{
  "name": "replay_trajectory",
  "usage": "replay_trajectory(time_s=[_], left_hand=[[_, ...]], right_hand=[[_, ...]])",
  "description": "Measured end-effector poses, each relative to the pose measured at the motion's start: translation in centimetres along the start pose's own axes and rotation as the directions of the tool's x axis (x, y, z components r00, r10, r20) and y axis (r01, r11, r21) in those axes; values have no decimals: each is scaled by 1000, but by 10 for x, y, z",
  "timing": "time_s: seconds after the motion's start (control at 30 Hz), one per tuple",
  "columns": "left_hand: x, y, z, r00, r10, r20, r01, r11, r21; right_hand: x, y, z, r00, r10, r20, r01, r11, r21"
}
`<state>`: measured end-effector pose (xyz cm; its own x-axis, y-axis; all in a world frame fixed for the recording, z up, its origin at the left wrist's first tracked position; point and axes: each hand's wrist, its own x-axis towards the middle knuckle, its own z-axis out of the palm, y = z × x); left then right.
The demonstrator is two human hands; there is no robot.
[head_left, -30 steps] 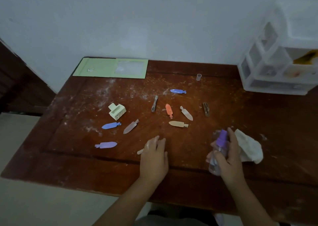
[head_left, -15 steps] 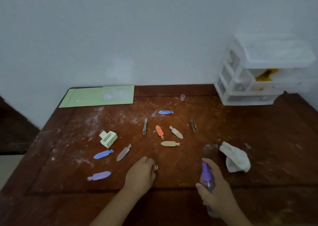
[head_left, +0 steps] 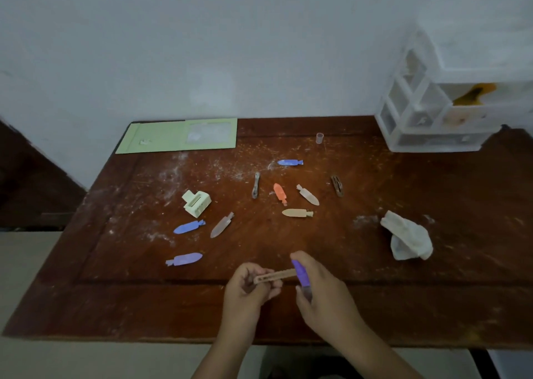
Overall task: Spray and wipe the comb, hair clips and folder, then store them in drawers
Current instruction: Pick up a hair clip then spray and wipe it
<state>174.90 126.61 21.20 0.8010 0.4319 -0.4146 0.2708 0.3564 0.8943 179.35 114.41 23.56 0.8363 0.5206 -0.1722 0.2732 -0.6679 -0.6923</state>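
Small tan plastic comb now lifted off bench; left hand pinches it, long axis toward purple-capped spray bottle, gripped by right hand.

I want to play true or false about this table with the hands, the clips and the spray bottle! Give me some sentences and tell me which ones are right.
1. The left hand holds a small tan comb. True.
2. The right hand holds the white cloth. False: it holds the spray bottle with the purple top; the cloth lies alone on the table.
3. The green folder lies at the far left of the table, by the wall. True.
4. The orange clip sits inside the white drawer unit. False: it lies on the table among the other clips.
5. The spray bottle's top is beside the comb. True.
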Motion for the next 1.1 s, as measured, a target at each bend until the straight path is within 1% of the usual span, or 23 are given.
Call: replay_trajectory(time_s=[0.1, 0.2, 0.3, 0.43, 0.6, 0.7, 0.83, 0.97, 1.03, 1.1], left_hand=[[-5, -3, -1, 1000, 7, -4, -8, 997, -73], [-8, -2, -4, 1000, 14, 13, -12, 990, -137], [-12, -1, -7, 999, 11, 35, -3, 976, -216], [-13, 1, -5, 1000, -11, -14, 7, 960, -280], [-16, 1, 2, 1000, 8, -12, -11, 977, -213], [-15, 0, 4, 999, 9, -33, -15, 985, -172], [-13, -2, 2, 999, 3, -51, -6, 998, -59], [-11, -5, 2, 993, -50, -108, 49, 999, -7], [-11, -6, 5, 990, -92, -102, 92, 996, -8], [-13, -5, 8, 986, -146, -80, 142, 989, -50]], right_hand=[[-1, 5, 7, 1000, -15, -10, 15, 1000, -27], [-1, 13, 5, 999, 28, -33, -27, 999, 24], [-3, 23, -2, 997, 66, -27, -65, 997, 37], [-9, 31, -5, 996, 87, -15, -87, 996, 18], [-14, 32, -3, 994, 109, -29, -109, 994, 30], [-15, 33, -4, 989, 142, -41, -137, 984, 114], [-18, 37, -5, 985, 169, -43, -157, 966, 205], [-22, 30, -4, 995, 92, -46, -86, 989, 125], [-21, 24, -4, 998, 54, -33, -52, 997, 64], [-18, 19, -2, 999, 30, -18, -30, 1000, 6]])
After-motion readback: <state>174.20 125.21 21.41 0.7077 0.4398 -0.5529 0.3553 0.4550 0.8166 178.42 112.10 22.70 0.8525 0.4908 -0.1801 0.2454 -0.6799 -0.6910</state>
